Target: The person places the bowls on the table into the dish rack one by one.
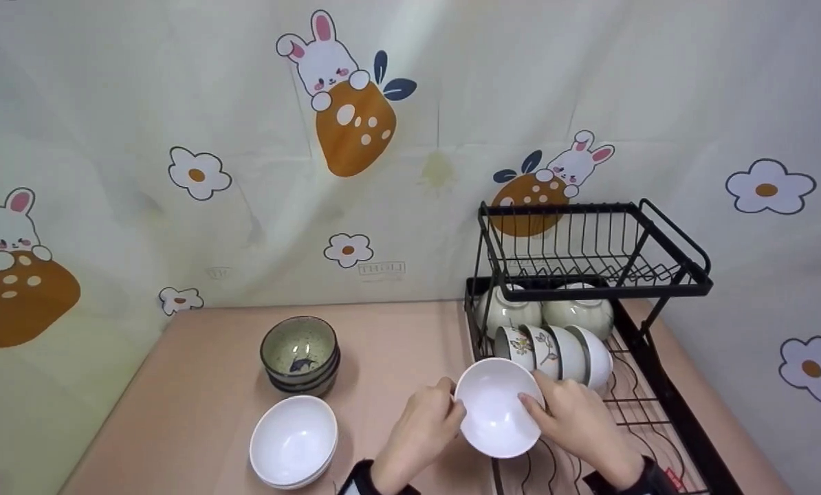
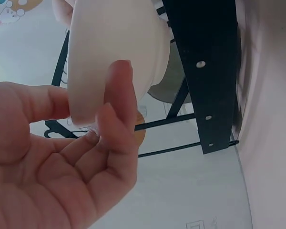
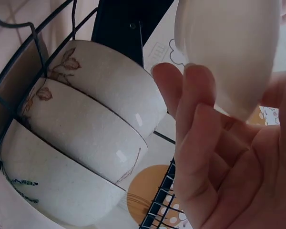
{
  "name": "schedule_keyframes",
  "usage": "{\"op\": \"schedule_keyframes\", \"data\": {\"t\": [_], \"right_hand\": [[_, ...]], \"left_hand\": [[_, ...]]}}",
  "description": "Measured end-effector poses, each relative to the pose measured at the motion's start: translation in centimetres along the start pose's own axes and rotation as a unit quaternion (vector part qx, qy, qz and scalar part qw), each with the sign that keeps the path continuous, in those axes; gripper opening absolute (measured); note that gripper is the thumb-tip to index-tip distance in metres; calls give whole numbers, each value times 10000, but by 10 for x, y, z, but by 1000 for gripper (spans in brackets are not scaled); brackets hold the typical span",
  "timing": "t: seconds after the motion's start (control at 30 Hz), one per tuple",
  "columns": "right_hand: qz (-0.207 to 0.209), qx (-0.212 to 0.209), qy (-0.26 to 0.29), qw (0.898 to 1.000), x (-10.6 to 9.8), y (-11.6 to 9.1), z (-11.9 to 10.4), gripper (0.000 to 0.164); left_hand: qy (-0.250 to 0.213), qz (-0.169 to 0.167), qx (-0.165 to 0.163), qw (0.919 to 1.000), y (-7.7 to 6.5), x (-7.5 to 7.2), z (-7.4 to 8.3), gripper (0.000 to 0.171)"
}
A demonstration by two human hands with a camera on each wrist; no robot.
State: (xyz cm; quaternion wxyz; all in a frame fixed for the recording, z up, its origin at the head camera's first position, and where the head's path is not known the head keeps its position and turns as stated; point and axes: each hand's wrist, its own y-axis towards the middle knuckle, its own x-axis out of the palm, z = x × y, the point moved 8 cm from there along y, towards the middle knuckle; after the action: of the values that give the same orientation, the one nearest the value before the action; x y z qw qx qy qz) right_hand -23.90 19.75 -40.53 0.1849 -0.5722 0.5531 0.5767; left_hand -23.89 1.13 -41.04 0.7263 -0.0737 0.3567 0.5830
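Observation:
A plain white bowl (image 1: 498, 409) is held between both hands at the front left of the black dish rack (image 1: 658, 385), its inside facing the head camera. My left hand (image 1: 421, 426) pinches its left rim, thumb on the rim and fingers under the outer wall, as the left wrist view shows of the bowl (image 2: 119, 43). On the other side my right hand (image 1: 579, 419) grips the right rim, the thumb reaching over the inside. Just behind the right hand, several bowls (image 3: 81, 114) with floral patterns stand on edge in the rack's lower tier.
On the table (image 1: 397, 337) at the left sit a stack of green bowls (image 1: 299, 347) and, nearer, stacked white bowls (image 1: 293, 440). Two larger pale bowls (image 1: 579, 316) lie at the back of the rack, under its upper wire shelf (image 1: 589, 265). A printed curtain (image 1: 438, 227) hangs behind.

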Motion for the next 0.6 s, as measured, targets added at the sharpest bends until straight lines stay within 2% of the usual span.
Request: {"op": "schedule_keyframes", "data": {"t": [0.1, 0.23, 0.37, 0.47, 0.6], "right_hand": [[-51, 90, 60, 9999, 0, -1, 2, 19], [-177, 208, 530, 9982, 1, 0, 6, 21], [-205, 244, 1040, 9941, -2, 2, 9, 18], [-62, 210, 1241, 9920, -8, 2, 11, 22], [401, 81, 1156, 9925, -19, 3, 15, 29]], "left_hand": [[7, -20, 81, 10000, -1, 4, 2, 9], [81, -58, 238, 9997, 0, 8, 5, 8], [-49, -159, 304, 9994, 0, 12, 6, 7], [-77, -297, 338, 9990, 0, 16, 7, 8], [287, -467, 353, 9979, -1, 21, 9, 16]]}}
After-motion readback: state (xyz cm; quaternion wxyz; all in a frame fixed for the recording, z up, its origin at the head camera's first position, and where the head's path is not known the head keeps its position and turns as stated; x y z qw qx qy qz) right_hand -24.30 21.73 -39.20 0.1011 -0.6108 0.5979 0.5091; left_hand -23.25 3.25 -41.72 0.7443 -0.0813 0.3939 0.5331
